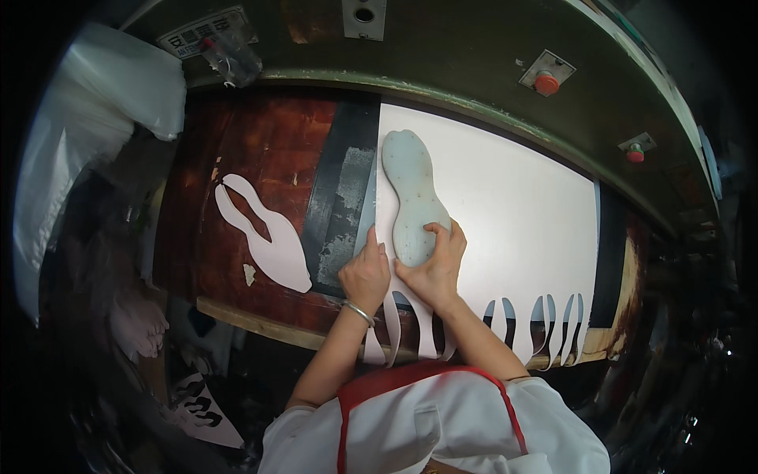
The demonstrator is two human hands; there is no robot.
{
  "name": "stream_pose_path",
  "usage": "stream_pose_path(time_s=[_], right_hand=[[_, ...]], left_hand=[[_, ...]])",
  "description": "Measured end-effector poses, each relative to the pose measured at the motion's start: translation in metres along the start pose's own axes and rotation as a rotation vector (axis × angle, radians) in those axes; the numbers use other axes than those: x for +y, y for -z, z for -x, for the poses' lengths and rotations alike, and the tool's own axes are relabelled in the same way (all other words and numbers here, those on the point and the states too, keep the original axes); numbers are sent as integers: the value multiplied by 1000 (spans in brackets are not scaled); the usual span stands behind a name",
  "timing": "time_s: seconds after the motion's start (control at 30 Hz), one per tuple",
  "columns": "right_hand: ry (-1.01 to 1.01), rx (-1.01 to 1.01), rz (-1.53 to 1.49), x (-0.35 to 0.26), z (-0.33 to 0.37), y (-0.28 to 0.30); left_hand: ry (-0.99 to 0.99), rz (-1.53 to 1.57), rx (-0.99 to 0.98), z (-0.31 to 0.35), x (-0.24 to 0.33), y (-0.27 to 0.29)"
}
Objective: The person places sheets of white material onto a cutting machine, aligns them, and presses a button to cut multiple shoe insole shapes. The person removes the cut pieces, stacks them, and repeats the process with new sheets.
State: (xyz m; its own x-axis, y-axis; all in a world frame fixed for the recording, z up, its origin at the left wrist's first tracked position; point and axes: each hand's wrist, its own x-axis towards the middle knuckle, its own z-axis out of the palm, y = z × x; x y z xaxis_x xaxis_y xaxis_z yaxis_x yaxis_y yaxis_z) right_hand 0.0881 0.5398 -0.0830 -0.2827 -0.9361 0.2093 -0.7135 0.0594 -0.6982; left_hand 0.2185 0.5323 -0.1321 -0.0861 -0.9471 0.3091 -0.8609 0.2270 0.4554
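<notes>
Nearest clothing: a white garment [442, 426] with red trim, along the lower edge.
Right hand [436, 272]: gripping the near end of the sole block, thumb on its left side, fingers curled on its right.
Left hand [366, 278]: index finger extended by the sheet's left edge, other fingers curled; whether it pinches the sheet, I cannot tell. A silvery bangle [359, 314] rings the wrist.
Sole block [414, 178]: pale blue-green, lying lengthwise on the left part of the white sheet [521, 205].
Sheet's near edge: curved cut-outs between narrow strips.
Bench [268, 138]: reddish-brown at left, carrying a pale forked cutout [278, 251].
</notes>
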Motion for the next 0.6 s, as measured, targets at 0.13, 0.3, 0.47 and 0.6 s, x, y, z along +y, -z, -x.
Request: stream_pose_path(time_s=[0.13,0.3,0.47,0.6], right_hand=[[131,118,63,3,5,-17],[188,33,41,30,-20,-3],[25,267,-172,95,-15,75],[-118,772,-193,154,-6,200]], left_hand=[[11,10,-11,-5,4,-1],[-11,41,40,-30,10,-15],[7,193,32,-17,7,-4],[97,250,-45,49,-3,37]])
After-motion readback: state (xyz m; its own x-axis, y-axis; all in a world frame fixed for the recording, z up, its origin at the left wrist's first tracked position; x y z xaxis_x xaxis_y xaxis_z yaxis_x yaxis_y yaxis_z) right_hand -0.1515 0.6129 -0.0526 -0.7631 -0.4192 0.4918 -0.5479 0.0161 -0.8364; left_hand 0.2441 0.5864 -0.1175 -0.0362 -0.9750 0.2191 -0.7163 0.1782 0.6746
